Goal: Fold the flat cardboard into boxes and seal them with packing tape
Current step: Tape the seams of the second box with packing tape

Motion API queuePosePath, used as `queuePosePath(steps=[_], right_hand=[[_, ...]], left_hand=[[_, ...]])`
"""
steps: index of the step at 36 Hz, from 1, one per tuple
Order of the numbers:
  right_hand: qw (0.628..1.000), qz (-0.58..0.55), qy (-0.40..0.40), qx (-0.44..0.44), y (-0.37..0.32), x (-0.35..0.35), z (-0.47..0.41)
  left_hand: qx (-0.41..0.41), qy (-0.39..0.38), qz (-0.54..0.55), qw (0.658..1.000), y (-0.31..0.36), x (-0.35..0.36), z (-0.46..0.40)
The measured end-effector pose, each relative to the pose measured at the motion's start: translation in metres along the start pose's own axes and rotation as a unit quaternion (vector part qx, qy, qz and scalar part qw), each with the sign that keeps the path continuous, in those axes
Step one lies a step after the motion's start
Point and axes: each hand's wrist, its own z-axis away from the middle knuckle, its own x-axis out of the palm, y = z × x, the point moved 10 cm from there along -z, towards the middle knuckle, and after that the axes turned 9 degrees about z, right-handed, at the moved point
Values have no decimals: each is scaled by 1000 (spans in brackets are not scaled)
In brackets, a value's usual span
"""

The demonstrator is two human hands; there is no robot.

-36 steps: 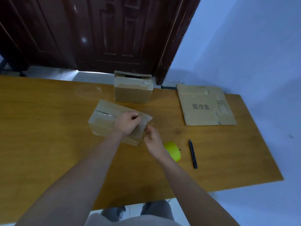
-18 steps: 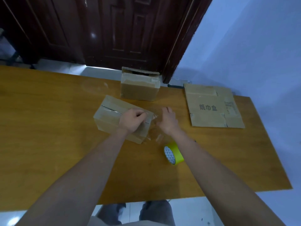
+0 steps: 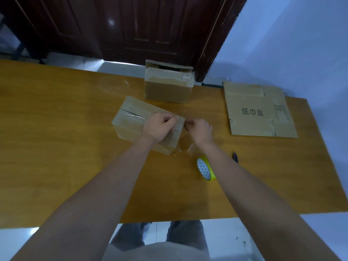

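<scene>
Box mid-bench. Left hand presses the top seam, fingers curled, pinning tape. Right hand pinches the clear strip at the box's end, likely tensioning it. Tape roll near, flat cardboard waiting.

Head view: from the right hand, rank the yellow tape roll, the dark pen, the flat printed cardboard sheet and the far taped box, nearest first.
1. Yellow tape roll, just below the right hand, toward the person.
2. Dark pen, down and to its right.
3 and 4. Flat printed cardboard sheet, to the right, and far taped cardboard box, beyond and leftward: too close to call.
</scene>
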Motion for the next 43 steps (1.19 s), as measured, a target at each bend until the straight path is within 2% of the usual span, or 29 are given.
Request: queuePosePath(steps=[5,7,11,17,19,23,25,28,33,37,43], right_hand=[[995,62,74,-3,-13,-5,17],[996,40,79,16,-14,-2,24],[1000,4,25,19,-16,13,37],[989,87,-103,-61,-13,16,58],[989,85,-108,-58,-9,12,65],[998,-28,-47,-31,5,5,82],[996,-43,-60,-46,3,13,93],[992,-7,-90,-84,-8,31,105],[992,56,-59,-97,-22,40,102],[991,108,-44,-66,-28,41,95],[985,158,-63,-36,-30,44,84]], left_hand=[[0,-6,-28,1000,2,2,1],[3,-4,-50,999,4,2,1],[16,-12,-95,995,10,6,3],[-1,-4,-88,996,9,4,2],[-4,-7,-85,996,9,5,2],[-8,-13,-73,997,8,4,4],[-10,-15,-70,997,8,3,4],[-15,-18,-66,998,9,3,5],[-23,-14,-65,998,9,2,6],[-13,-17,-76,997,11,3,6],[-7,-22,-95,995,12,3,6]])
